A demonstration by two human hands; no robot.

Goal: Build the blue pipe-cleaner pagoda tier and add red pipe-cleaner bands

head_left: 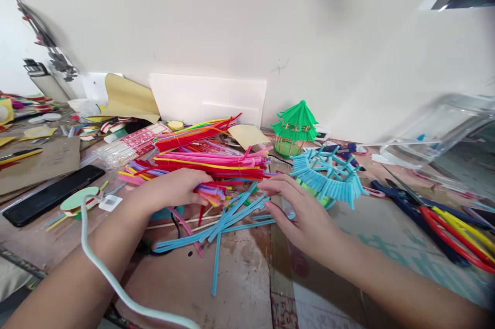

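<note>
Blue stems are laid in a loose, crossed heap on the tabletop, between the two hands; one is pointed toward the near edge. A mixed bundle, with purple, orange and yellow tips, is grasped by the left hand, its tips projecting past the fingers above the heap. The right hand is held at the heap's right end, thumb and fingers slightly parted about the stem ends; whether these are pinched cannot be told. Pink stems are crossed with the heap at its left side.

Behind the hands, a pink bundle, with yellow and red stems below, is placed in front of a red bundle. To the right of these, a green model with a tiered roof is stood upright; nearer, a blue model is seen just beyond the right hand. Farther right, scissors with red and yellow handles are laid, and a clear container is placed behind them.

On the left, wrapped sticks, a pale green disc, a black phone and cardboard are arranged outward. The left forearm is crossed by a white cord. The rear is closed by a white board, against which a white sheet is leaned.
</note>
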